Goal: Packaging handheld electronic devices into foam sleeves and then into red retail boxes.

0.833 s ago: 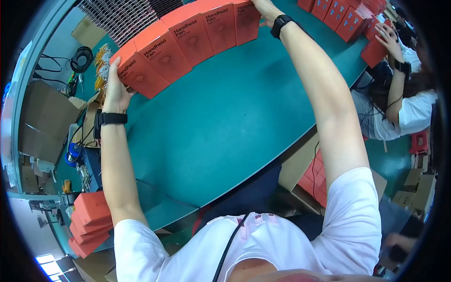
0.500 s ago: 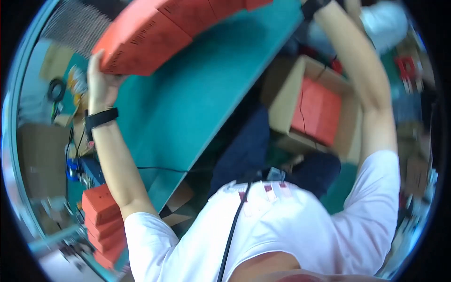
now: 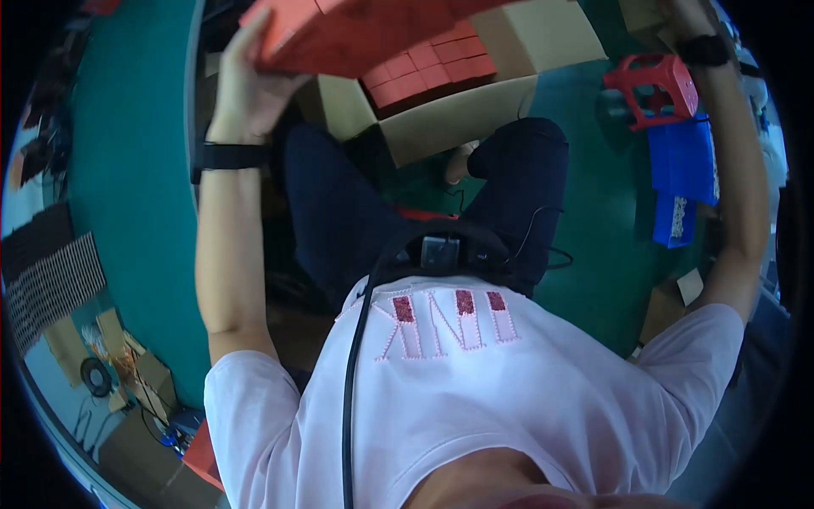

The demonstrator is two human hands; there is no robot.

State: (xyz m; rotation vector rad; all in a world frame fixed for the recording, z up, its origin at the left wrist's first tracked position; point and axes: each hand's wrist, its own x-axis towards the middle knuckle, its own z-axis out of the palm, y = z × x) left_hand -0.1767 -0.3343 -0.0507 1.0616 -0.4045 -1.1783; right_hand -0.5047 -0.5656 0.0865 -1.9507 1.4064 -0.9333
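My left hand is raised and pressed against the left end of a row of red boxes, which I hold up in the air. My right hand reaches up at the top right, a black watch on its wrist; its fingers are cut off by the picture's rim, as is the row's right end. Under the row stands an open cardboard carton on the floor, with more red boxes packed flat inside it. My legs in dark trousers are in front of the carton.
The green table runs along my left side. A red plastic stool and a blue bin stand on the green floor to my right. Cardboard cartons and red boxes sit at lower left.
I lifted the row of red boxes off the green table and turned right with it. It now hangs over the floor carton instead of the table.
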